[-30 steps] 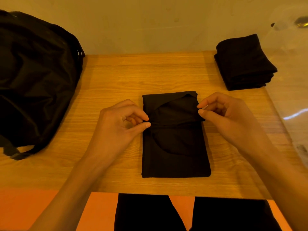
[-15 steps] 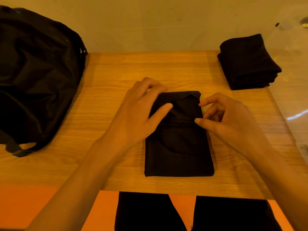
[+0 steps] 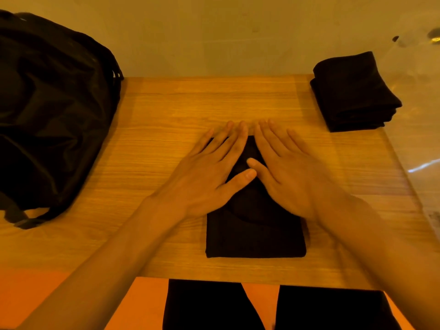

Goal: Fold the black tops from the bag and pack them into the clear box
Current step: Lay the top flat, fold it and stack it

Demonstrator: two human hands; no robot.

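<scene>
A folded black top point(image 3: 254, 236) lies as a narrow rectangle on the wooden table point(image 3: 166, 110), near its front edge. My left hand point(image 3: 209, 172) and my right hand point(image 3: 285, 172) lie flat side by side on its far half, fingers straight and pointing away, pressing the cloth down. The thumbs nearly touch over the middle of the top. A stack of folded black tops point(image 3: 352, 91) sits at the far right, inside the clear box point(image 3: 419, 129), whose transparent wall shows faint reflections. The black bag point(image 3: 50, 106) slumps on the table's left side.
A pale wall runs behind the table. A strap of the bag point(image 3: 26, 220) trails toward the front left edge. Below the table edge are my legs in black trousers and an orange floor.
Both hands let go of the pinched edges of the top. They moved onto the far half and flattened out with straight fingers. The raised flap now lies flat under my palms.
</scene>
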